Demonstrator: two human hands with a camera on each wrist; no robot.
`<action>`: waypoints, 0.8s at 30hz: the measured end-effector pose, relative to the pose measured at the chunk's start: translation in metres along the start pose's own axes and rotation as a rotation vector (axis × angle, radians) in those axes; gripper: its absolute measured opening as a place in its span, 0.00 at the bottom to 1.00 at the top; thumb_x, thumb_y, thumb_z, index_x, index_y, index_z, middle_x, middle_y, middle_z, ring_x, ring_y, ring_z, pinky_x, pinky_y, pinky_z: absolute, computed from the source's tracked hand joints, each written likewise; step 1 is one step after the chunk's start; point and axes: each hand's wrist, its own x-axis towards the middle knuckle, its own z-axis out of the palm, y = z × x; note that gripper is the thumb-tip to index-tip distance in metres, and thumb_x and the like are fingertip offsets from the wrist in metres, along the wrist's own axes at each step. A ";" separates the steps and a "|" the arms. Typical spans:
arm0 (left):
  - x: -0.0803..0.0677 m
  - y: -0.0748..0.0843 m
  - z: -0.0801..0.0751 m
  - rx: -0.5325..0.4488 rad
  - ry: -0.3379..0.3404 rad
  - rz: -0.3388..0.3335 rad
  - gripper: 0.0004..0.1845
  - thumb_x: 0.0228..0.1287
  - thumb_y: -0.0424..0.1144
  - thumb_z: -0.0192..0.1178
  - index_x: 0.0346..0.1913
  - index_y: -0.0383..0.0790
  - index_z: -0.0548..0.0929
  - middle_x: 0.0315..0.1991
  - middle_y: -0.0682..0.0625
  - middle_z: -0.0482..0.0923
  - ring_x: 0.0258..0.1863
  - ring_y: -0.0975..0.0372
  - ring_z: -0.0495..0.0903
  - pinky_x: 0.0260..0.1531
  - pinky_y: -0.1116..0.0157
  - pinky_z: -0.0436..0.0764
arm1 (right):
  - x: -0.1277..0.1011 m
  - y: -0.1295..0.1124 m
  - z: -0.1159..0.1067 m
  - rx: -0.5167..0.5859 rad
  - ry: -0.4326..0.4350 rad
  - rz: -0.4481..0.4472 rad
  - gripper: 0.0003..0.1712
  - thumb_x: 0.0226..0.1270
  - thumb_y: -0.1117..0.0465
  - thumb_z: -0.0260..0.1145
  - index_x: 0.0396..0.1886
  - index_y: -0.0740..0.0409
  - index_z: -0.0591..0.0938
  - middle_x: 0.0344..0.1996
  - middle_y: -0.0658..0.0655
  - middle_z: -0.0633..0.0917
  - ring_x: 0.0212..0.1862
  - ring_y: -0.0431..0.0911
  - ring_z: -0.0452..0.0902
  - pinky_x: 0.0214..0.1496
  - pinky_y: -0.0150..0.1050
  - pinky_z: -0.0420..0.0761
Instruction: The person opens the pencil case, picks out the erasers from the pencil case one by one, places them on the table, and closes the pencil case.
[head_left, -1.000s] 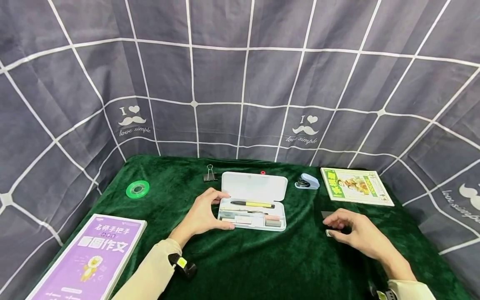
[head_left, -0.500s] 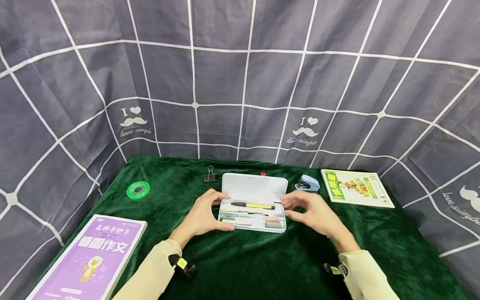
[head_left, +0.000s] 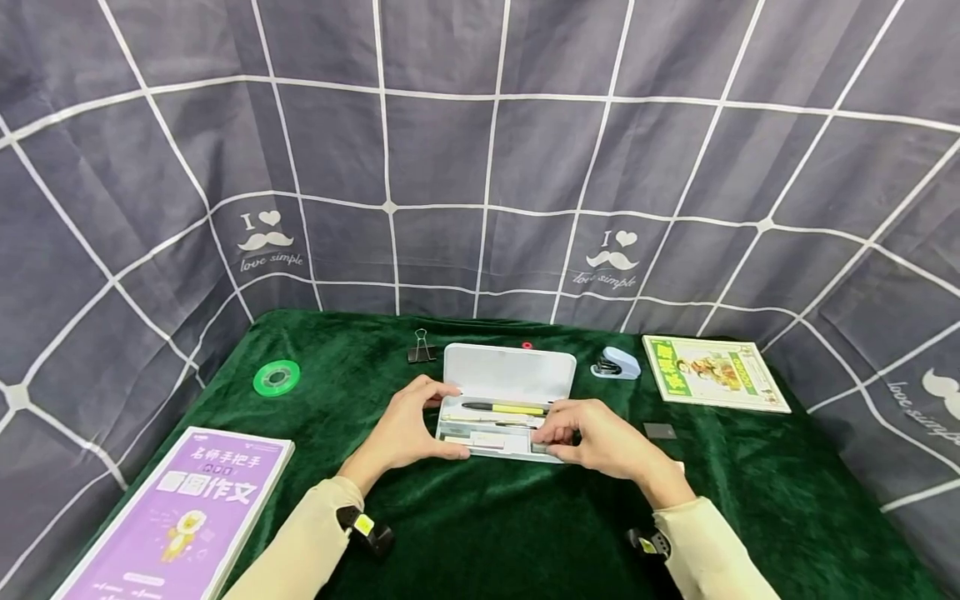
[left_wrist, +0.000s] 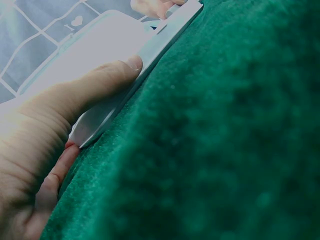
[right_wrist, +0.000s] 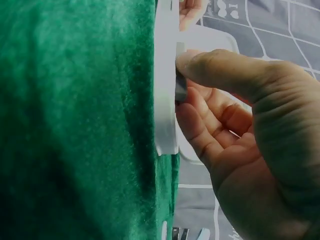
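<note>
Your left hand (head_left: 401, 433) is gripping the open pencil case (head_left: 504, 406) at frame centre while your right hand (head_left: 600, 437) is pinching a grey eraser (right_wrist: 180, 89) inside it; tugging hard risks tipping the case and spilling the pen (head_left: 504, 408).

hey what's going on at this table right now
A person sits at a green-clothed table with an open white pencil case. The left hand grips its left end. The right hand is at its right end, fingers pinching a small grey block there. A yellow pen lies inside.
</note>
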 end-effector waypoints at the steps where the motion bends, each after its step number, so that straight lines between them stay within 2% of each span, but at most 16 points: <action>1: 0.000 0.000 0.000 0.001 0.001 -0.001 0.48 0.42 0.58 0.94 0.69 0.48 0.86 0.56 0.55 0.78 0.62 0.58 0.84 0.70 0.57 0.86 | 0.001 -0.001 0.000 -0.003 0.000 -0.005 0.14 0.70 0.71 0.79 0.49 0.49 0.96 0.42 0.46 0.90 0.40 0.43 0.82 0.42 0.36 0.86; 7: 0.000 0.000 0.000 -0.003 0.005 0.003 0.48 0.42 0.58 0.94 0.68 0.47 0.86 0.55 0.55 0.79 0.62 0.59 0.84 0.70 0.57 0.86 | -0.003 -0.003 -0.007 0.019 0.045 0.027 0.15 0.69 0.71 0.79 0.48 0.49 0.95 0.37 0.44 0.86 0.37 0.39 0.81 0.40 0.39 0.87; 11: 0.001 0.000 0.001 -0.007 0.003 0.008 0.48 0.42 0.58 0.94 0.69 0.47 0.86 0.56 0.55 0.79 0.61 0.59 0.84 0.70 0.58 0.86 | -0.014 -0.001 -0.028 0.004 0.167 0.054 0.16 0.67 0.72 0.81 0.46 0.46 0.94 0.36 0.42 0.87 0.38 0.38 0.83 0.40 0.41 0.89; 14: 0.001 0.000 0.000 -0.007 0.002 0.014 0.49 0.42 0.58 0.94 0.69 0.47 0.86 0.56 0.54 0.79 0.61 0.59 0.83 0.70 0.58 0.85 | -0.026 0.007 -0.044 -0.011 0.254 0.079 0.16 0.67 0.73 0.80 0.44 0.47 0.93 0.37 0.46 0.88 0.38 0.40 0.84 0.41 0.42 0.89; 16: 0.001 0.000 0.000 -0.008 0.004 0.016 0.49 0.42 0.58 0.94 0.69 0.46 0.86 0.56 0.54 0.79 0.62 0.59 0.83 0.70 0.58 0.85 | -0.034 0.014 -0.052 -0.021 0.282 0.110 0.15 0.67 0.74 0.79 0.43 0.48 0.93 0.37 0.48 0.88 0.39 0.40 0.83 0.41 0.42 0.89; 20: 0.000 0.001 -0.001 -0.003 0.004 0.011 0.48 0.42 0.57 0.94 0.68 0.46 0.86 0.56 0.54 0.79 0.62 0.59 0.83 0.70 0.58 0.85 | -0.046 0.028 -0.058 -0.021 0.280 0.196 0.13 0.69 0.72 0.79 0.42 0.49 0.93 0.37 0.48 0.88 0.39 0.40 0.83 0.41 0.40 0.88; 24: 0.000 0.003 0.000 -0.007 -0.005 0.008 0.48 0.42 0.56 0.94 0.68 0.45 0.86 0.56 0.53 0.79 0.62 0.59 0.83 0.71 0.58 0.85 | -0.052 0.041 -0.054 -0.008 0.239 0.242 0.12 0.69 0.73 0.78 0.43 0.51 0.93 0.37 0.50 0.89 0.38 0.40 0.84 0.41 0.36 0.87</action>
